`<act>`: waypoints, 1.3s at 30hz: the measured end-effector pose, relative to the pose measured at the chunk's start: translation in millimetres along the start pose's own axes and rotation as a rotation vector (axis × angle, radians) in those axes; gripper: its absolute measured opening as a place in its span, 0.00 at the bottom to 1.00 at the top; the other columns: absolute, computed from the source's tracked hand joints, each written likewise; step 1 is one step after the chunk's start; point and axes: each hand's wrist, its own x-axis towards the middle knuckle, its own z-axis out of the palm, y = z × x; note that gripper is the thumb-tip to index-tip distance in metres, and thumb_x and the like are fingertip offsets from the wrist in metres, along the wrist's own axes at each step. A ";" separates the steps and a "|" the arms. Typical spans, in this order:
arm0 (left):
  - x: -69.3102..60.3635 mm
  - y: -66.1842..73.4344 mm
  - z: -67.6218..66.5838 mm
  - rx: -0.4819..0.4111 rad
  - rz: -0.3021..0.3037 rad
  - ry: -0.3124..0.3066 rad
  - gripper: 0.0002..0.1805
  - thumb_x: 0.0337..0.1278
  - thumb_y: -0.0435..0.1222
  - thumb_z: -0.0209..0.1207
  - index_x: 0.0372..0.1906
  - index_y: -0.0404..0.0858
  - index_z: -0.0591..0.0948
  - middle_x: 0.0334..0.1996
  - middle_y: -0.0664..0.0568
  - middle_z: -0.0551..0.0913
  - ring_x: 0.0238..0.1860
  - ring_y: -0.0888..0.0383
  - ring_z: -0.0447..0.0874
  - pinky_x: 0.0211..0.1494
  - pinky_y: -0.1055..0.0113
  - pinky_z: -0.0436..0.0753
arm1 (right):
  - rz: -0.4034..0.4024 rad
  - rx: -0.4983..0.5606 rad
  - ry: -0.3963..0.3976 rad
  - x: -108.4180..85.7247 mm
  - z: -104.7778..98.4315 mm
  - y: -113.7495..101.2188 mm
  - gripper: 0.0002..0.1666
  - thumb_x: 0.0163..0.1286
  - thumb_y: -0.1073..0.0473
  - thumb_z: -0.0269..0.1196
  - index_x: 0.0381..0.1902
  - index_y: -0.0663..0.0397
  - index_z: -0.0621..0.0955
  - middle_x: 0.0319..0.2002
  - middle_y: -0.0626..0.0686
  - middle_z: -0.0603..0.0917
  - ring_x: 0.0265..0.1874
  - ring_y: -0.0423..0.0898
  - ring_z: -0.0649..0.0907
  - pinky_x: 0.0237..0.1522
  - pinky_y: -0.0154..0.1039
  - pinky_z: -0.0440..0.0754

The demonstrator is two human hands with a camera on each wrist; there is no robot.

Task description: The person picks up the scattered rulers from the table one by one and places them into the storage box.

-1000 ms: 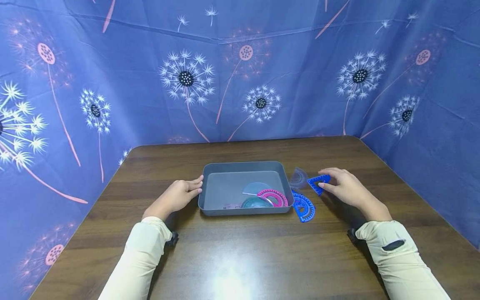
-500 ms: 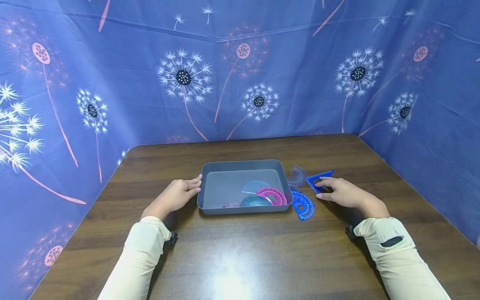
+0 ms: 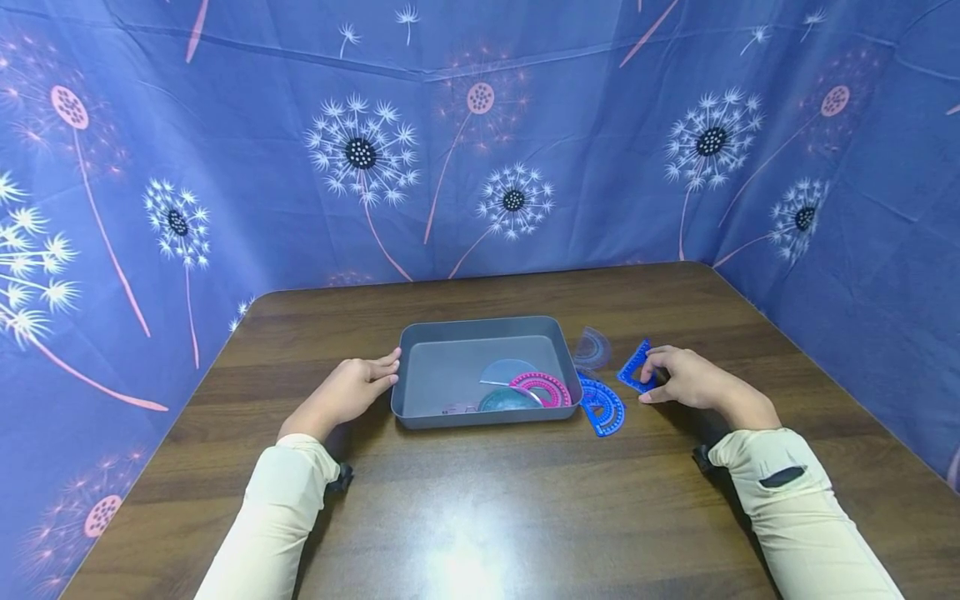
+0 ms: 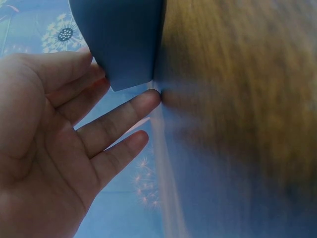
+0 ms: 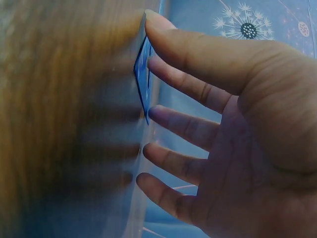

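Observation:
My left hand (image 3: pixel 348 390) touches the left wall of a grey rectangular tray (image 3: pixel 442 362) with fairly straight fingers. In the left wrist view the fingertips rest along the tray's outer end (image 4: pixel 121 39). To the right, my right hand (image 3: pixel 693 382) has its fingertips on a blue triangular set square (image 3: pixel 632 363) that lies flat on the table. The right wrist view shows the thumb and fingers spread over the set square (image 5: pixel 142 72), with no grip round it. A blue protractor (image 3: pixel 611 414) and a clear protractor (image 3: pixel 594 348) lie between the tray and the set square.
Inside the tray, toward its right front, are a pink protractor (image 3: pixel 557 389), a teal see-through piece (image 3: pixel 506 401) and a pale clear piece (image 3: pixel 504 367). A small pinkish piece (image 3: pixel 459 408) lies at the front wall. The wooden table (image 3: pixel 360 517) ends at a blue patterned cloth (image 3: pixel 450 167).
The set square has turned on the table under my right fingers, and the right fingers have shifted around it. My left hand stays at the tray. The head view has shifted slightly.

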 end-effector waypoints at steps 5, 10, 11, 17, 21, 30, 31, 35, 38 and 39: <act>-0.7 1.4 -0.6 -0.001 -0.012 -0.006 0.21 0.73 0.37 0.55 0.63 0.30 0.76 0.71 0.48 0.67 0.72 0.42 0.63 0.73 0.45 0.63 | 0.005 -0.027 -0.011 -0.1 -0.7 0.8 0.36 0.56 0.49 0.77 0.55 0.66 0.79 0.55 0.71 0.77 0.54 0.69 0.77 0.55 0.65 0.75; -1.5 1.7 -0.5 0.009 -0.012 -0.006 0.20 0.73 0.36 0.55 0.63 0.30 0.76 0.71 0.47 0.67 0.72 0.41 0.63 0.73 0.45 0.63 | 0.036 -0.058 -0.091 -1.5 -1.1 -0.7 0.45 0.65 0.42 0.69 0.66 0.72 0.72 0.69 0.76 0.63 0.65 0.78 0.64 0.63 0.72 0.64; -1.6 1.7 -0.5 0.007 -0.018 -0.007 0.20 0.73 0.37 0.55 0.63 0.30 0.76 0.71 0.47 0.67 0.72 0.42 0.63 0.73 0.45 0.62 | 0.035 -0.049 -0.106 -2.2 -1.8 -1.4 0.43 0.66 0.43 0.67 0.66 0.72 0.72 0.70 0.77 0.61 0.66 0.78 0.62 0.64 0.71 0.63; -2.2 1.6 -0.7 0.001 -0.031 -0.010 0.21 0.73 0.37 0.55 0.63 0.30 0.76 0.71 0.48 0.67 0.72 0.42 0.62 0.73 0.45 0.62 | 0.042 -0.052 -0.077 -5.2 -10.3 -4.6 0.23 0.66 0.53 0.68 0.51 0.67 0.85 0.64 0.72 0.73 0.63 0.74 0.70 0.62 0.68 0.68; -1.9 0.9 -0.8 -0.003 -0.035 -0.013 0.21 0.74 0.37 0.55 0.64 0.30 0.76 0.72 0.49 0.66 0.72 0.42 0.62 0.73 0.45 0.62 | 0.087 -0.069 -0.048 -3.8 -8.3 -3.7 0.30 0.62 0.50 0.71 0.55 0.66 0.83 0.64 0.72 0.72 0.62 0.74 0.71 0.61 0.68 0.70; 0.9 1.2 -1.1 0.024 -0.004 0.000 0.20 0.73 0.36 0.55 0.63 0.30 0.76 0.71 0.48 0.68 0.71 0.41 0.63 0.73 0.44 0.62 | 0.163 0.022 -0.166 -4.9 -3.4 1.7 0.65 0.51 0.38 0.77 0.72 0.74 0.60 0.72 0.77 0.53 0.68 0.82 0.50 0.63 0.79 0.52; 1.1 1.2 -1.1 0.024 -0.004 0.000 0.20 0.73 0.36 0.55 0.63 0.30 0.76 0.71 0.48 0.68 0.71 0.41 0.63 0.73 0.44 0.63 | 0.161 0.024 -0.168 -5.2 -3.4 1.6 0.66 0.50 0.38 0.77 0.72 0.74 0.60 0.72 0.77 0.54 0.68 0.82 0.50 0.63 0.79 0.52; 0.9 0.4 -0.7 0.031 0.007 -0.002 0.20 0.74 0.36 0.54 0.62 0.29 0.76 0.71 0.47 0.68 0.71 0.41 0.64 0.72 0.44 0.64 | 0.150 0.034 -0.176 -5.7 -3.8 -0.7 0.68 0.48 0.41 0.79 0.70 0.79 0.59 0.68 0.79 0.61 0.67 0.79 0.59 0.64 0.74 0.60; 0.5 -0.5 -0.4 0.027 0.003 -0.002 0.20 0.74 0.36 0.54 0.62 0.29 0.77 0.71 0.47 0.68 0.71 0.41 0.64 0.72 0.44 0.64 | 0.148 0.051 -0.184 -5.3 -4.9 -5.0 0.67 0.49 0.43 0.80 0.68 0.83 0.58 0.64 0.80 0.66 0.64 0.75 0.67 0.63 0.69 0.67; 0.6 -1.0 -0.1 0.026 0.001 -0.002 0.20 0.74 0.36 0.54 0.62 0.29 0.77 0.71 0.47 0.68 0.71 0.41 0.64 0.72 0.44 0.64 | 0.144 0.058 -0.181 -5.0 -5.0 -6.2 0.66 0.48 0.44 0.80 0.67 0.83 0.58 0.62 0.80 0.67 0.62 0.74 0.70 0.62 0.68 0.68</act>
